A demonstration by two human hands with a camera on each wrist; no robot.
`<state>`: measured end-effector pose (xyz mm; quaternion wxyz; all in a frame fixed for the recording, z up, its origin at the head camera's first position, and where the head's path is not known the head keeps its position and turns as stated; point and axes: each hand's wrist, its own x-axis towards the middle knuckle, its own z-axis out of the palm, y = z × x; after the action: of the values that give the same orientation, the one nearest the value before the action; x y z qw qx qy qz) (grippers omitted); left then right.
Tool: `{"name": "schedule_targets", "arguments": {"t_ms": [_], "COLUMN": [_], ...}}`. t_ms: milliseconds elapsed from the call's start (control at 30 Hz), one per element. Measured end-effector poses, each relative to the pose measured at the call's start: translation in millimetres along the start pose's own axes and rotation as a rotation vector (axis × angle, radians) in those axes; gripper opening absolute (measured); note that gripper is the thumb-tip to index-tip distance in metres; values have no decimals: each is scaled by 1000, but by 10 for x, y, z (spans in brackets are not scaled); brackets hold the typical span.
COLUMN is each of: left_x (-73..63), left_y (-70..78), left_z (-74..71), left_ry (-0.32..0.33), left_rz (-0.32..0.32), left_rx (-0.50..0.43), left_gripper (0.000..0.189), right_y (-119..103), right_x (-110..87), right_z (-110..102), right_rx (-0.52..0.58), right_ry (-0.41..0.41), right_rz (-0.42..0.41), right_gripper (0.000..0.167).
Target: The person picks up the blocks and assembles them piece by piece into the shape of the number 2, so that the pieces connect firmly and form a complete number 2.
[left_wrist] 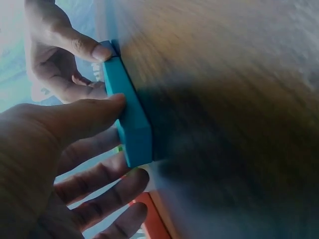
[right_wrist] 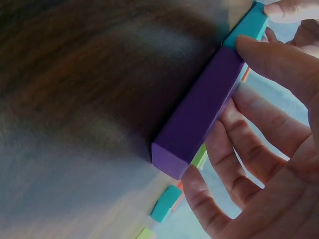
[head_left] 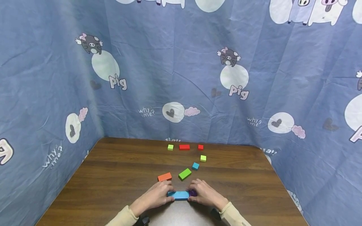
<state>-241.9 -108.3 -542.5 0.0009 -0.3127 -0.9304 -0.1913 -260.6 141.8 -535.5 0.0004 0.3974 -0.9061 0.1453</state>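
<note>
A long blue block (head_left: 180,195) and a long purple block (right_wrist: 199,102) lie end to end near the front of the table. My left hand (head_left: 159,192) pinches the blue block, thumb (left_wrist: 117,102) on its near side and fingers behind it. My right hand (head_left: 205,192) pinches the purple block, its thumb (right_wrist: 254,50) at the joint where the two blocks meet and its fingers along the far side. In the head view the right hand hides most of the purple block. An orange block (head_left: 165,177) is just beyond the left fingertips.
Beyond my hands lie a green block (head_left: 185,174), a small blue cube (head_left: 195,166) and a yellow-green cube (head_left: 203,158). Along the table's back edge are another yellow-green cube (head_left: 170,147), a red block (head_left: 184,147) and a red cube (head_left: 200,147). A patterned blue curtain (head_left: 175,78) hangs behind.
</note>
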Motion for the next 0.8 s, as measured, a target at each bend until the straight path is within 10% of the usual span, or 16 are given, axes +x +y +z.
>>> {"name": "schedule_targets", "arguments": {"t_ms": [367,567,800], "left_x": [-3,33,91], "left_y": [54,-20,-182], "left_z": [-93,-176,-301], "left_ry": [12,202,362], "left_rz": [48,79,-40], "left_rx": [95,137,133], "left_gripper": [30,25,25], "right_y": [7,10,5], "right_x": [-16,-33,-34], "right_z": [33,43,32], "right_rx": [-20,-24,-35], "right_ry": [20,36,37], "right_rz": [-9,-24,-22], "right_gripper": [28,28,27]}}
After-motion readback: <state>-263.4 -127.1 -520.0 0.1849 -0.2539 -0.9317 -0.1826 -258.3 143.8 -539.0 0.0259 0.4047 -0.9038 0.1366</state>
